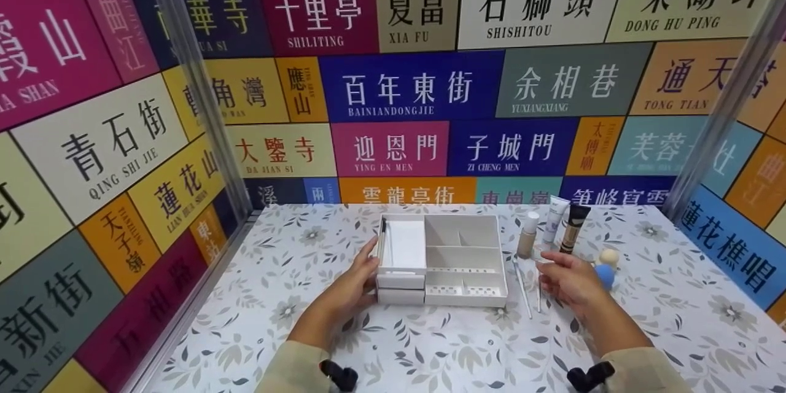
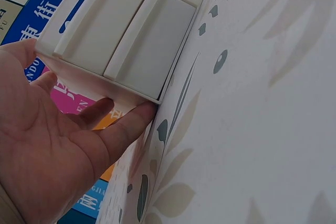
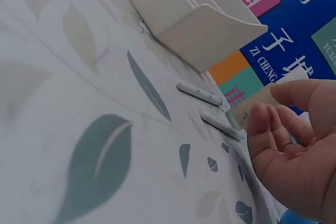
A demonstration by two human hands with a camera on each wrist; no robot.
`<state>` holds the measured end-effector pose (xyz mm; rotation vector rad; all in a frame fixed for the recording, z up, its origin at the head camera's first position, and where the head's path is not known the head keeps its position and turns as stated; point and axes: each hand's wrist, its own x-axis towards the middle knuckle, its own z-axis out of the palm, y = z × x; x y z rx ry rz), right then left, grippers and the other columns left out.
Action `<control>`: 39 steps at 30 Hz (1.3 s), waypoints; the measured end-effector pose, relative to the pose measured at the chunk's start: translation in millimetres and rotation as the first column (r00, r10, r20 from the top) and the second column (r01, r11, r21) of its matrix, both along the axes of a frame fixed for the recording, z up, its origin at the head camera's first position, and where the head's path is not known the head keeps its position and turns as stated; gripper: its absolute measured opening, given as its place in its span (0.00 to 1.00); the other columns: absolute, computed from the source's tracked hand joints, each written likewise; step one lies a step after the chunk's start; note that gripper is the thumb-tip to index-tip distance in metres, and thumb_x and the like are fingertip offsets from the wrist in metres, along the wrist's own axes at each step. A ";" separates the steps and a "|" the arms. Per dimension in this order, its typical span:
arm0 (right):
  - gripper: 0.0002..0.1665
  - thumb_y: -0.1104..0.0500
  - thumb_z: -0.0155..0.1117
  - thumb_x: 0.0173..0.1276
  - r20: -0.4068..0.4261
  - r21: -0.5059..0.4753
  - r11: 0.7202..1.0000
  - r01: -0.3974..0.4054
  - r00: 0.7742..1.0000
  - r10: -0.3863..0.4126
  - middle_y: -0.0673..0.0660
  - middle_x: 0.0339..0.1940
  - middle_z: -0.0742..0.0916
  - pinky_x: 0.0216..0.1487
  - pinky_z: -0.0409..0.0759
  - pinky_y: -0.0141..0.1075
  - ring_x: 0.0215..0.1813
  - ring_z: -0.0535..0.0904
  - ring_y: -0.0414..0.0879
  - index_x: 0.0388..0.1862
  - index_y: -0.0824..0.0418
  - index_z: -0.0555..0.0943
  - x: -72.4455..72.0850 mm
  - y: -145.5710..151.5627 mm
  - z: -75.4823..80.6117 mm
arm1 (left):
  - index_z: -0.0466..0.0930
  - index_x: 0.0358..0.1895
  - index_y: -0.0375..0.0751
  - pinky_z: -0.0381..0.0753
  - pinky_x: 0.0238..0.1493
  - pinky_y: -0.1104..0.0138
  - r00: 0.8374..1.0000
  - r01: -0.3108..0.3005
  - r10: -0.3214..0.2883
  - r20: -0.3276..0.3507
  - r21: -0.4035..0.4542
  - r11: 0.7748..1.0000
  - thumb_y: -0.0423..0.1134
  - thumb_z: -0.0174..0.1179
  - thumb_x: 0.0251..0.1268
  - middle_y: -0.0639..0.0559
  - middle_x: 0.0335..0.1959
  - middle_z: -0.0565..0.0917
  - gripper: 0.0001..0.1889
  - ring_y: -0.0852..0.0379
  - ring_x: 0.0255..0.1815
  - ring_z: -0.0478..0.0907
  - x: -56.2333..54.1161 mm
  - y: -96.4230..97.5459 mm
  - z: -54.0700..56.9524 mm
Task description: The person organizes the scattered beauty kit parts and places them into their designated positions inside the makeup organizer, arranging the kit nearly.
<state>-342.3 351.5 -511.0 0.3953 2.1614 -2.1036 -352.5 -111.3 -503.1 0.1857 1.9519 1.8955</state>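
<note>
A white organizer [image 1: 465, 265] is set near the middle of the surface [image 1: 442, 356], toward its far edge. Its left wall is touched by the left hand [image 1: 361, 273], whose fingers are spread rather than pinched together. On that same side, two drawers [image 1: 401, 281] are stacked beneath a shallow top compartment, in which a thin dark-tipped stick [image 1: 384, 234] is laid along the left wall. The right part is divided into several open sections.

The right hand [image 1: 571, 282] is held over the right part of the surface, its fingers loosely bent and apart from the organizer. A beige bottle [image 1: 527, 242] with a white cap is stood upright just beyond the fingertips; whether it is touched cannot be told. Between the organizer and the right hand, two slender pale rods [image 1: 522, 288] are laid side by side, pointing toward the near edge. Beyond that hand, toward the far right corner, a pale tube [image 1: 554, 221] and a black and tan tube [image 1: 573, 232] are placed; a cream ball [image 1: 609, 257] and a blue ball [image 1: 605, 276] are seen to its right.
</note>
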 end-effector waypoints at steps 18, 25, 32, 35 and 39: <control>0.40 0.58 0.68 0.78 0.010 0.151 0.989 0.005 1.000 -0.007 0.51 0.42 0.87 0.42 0.89 0.34 0.37 0.87 0.43 0.82 0.67 0.65 -1.1 4.7 -10.3 | 0.46 0.84 0.86 0.62 0.84 0.38 0.999 0.029 -0.029 -0.016 0.035 0.999 0.62 0.44 0.86 0.39 0.89 0.53 0.31 0.31 0.87 0.59 1.2 -0.2 0.4; 0.41 0.59 0.73 0.72 0.010 0.286 0.958 0.003 1.000 -0.006 0.51 0.38 0.86 0.36 0.88 0.33 0.32 0.86 0.42 0.79 0.71 0.67 -1.3 2.6 -9.5 | 0.47 0.83 0.88 0.62 0.84 0.38 1.000 0.022 -0.021 -0.021 0.027 0.999 0.64 0.45 0.85 0.38 0.89 0.55 0.31 0.31 0.87 0.59 0.0 -1.6 -1.0; 0.42 0.56 0.78 0.67 0.055 0.416 0.909 -0.009 0.998 -0.015 0.53 0.37 0.86 0.36 0.84 0.35 0.33 0.84 0.43 0.75 0.68 0.71 -3.5 -2.7 -8.4 | 0.47 0.83 0.88 0.63 0.84 0.39 1.000 0.015 -0.015 -0.011 0.028 0.999 0.63 0.44 0.85 0.40 0.88 0.59 0.30 0.33 0.86 0.61 1.2 -1.9 -0.4; 0.43 0.56 0.80 0.65 0.069 0.440 0.898 -0.021 0.998 -0.010 0.55 0.37 0.85 0.36 0.83 0.36 0.33 0.83 0.45 0.75 0.67 0.72 -3.7 -3.5 -6.8 | 0.48 0.83 0.89 0.62 0.85 0.39 1.000 0.011 -0.011 -0.006 0.020 1.000 0.64 0.44 0.85 0.40 0.88 0.59 0.30 0.34 0.86 0.61 1.0 -2.1 0.1; 0.45 0.57 0.82 0.62 0.077 0.486 0.873 -0.046 0.997 0.009 0.57 0.40 0.85 0.37 0.83 0.36 0.35 0.83 0.46 0.75 0.68 0.72 -2.5 -3.9 -3.4 | 0.47 0.83 0.89 0.63 0.84 0.39 1.000 0.020 -0.019 -0.013 0.018 1.000 0.64 0.44 0.85 0.39 0.89 0.56 0.30 0.32 0.86 0.61 0.7 -1.9 -0.7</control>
